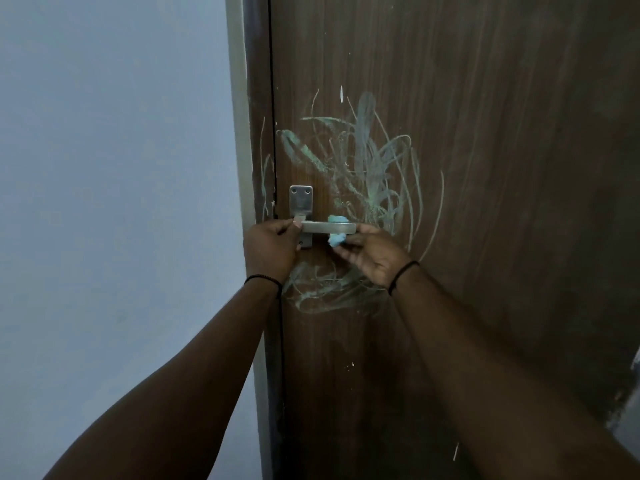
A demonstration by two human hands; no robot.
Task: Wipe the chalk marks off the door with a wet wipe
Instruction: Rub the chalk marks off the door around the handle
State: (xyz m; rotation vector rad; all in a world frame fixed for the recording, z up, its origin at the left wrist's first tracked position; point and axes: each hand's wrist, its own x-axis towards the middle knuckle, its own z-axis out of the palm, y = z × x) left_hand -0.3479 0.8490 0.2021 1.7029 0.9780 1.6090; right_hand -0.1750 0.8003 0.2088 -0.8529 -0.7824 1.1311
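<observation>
A dark brown wooden door (485, 168) carries pale green chalk marks (367, 161) scribbled above the metal lever handle (329, 228), and a second patch of chalk marks lies below my hands. A light blue wet wipe (336, 239) is draped over the lever, showing above and below it. My right hand (372, 254) pinches the lower part of the wipe at the lever's right end. My left hand (272, 249) grips the lever's left end near the backplate (300, 200), thumb on top.
A pale door frame (239, 133) runs along the door's left edge, with a plain light blue wall (114, 202) left of it. Faint chalk lines also cross the frame's edge. A lighter patch shows at the far lower right.
</observation>
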